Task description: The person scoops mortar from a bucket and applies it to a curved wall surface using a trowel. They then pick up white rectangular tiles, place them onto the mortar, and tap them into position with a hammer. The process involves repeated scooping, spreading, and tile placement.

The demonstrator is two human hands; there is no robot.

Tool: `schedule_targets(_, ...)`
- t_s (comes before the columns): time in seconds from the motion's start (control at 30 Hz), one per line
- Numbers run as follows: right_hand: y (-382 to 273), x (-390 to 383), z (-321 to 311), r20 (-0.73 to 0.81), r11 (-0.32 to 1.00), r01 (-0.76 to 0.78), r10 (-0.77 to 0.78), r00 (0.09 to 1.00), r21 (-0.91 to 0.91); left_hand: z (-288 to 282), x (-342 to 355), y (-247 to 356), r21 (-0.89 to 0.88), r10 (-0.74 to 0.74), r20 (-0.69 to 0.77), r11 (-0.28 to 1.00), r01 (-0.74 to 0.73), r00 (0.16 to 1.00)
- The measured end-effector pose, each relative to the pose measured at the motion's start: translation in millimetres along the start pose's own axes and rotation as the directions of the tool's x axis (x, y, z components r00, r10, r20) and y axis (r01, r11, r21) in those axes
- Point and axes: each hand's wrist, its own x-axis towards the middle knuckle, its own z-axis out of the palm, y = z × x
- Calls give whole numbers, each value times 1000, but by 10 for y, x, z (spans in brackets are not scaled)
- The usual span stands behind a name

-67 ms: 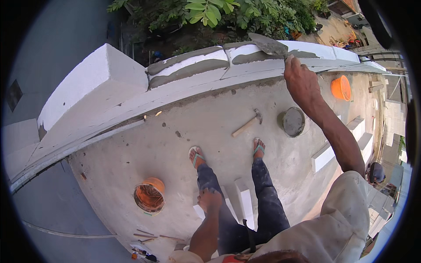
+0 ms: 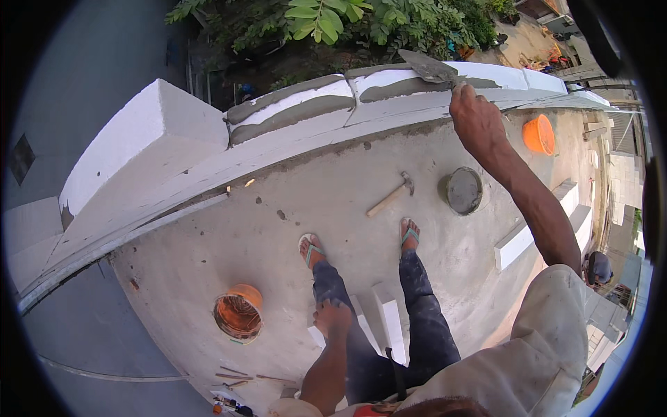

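Note:
My right hand [image 2: 476, 119] reaches up and grips the handle of a metal trowel [image 2: 431, 68], whose blade lies on the grey mortar spread along the top of a white block wall [image 2: 292, 111]. My left hand [image 2: 332, 317] hangs down by my thigh, fingers curled, holding nothing that I can see. I stand on a concrete slab [image 2: 229, 229] in flip-flops, facing the wall.
A hammer [image 2: 390, 195] lies on the slab near my right foot, beside a round pan of mortar [image 2: 463, 190]. An orange bucket [image 2: 239, 311] stands at lower left, another orange bucket [image 2: 539, 133] at far right. Loose white blocks [image 2: 515, 243] lie to the right.

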Motion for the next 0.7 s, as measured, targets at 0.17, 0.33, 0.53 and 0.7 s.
schedule_targets(0.17,885,-179,198,110,959,-244,229,967,145,166,-25,89,93,5,-43,996,-1,999)
schedule_targets(0.33,950,-1712,558,229,540,-531,527,818,653,241,-51,275,167,45,-42,985,-37,998)
schedule_targets(0.53,368,-3178,2457,855,-147,-873,330,400,465,364,-69,445,277,93,-59,958,-74,994)
schedule_targets(0.7,195,-3563,4527,904,106,-953,304,302,283,475,-98,629,354,126,-85,931,-88,988)
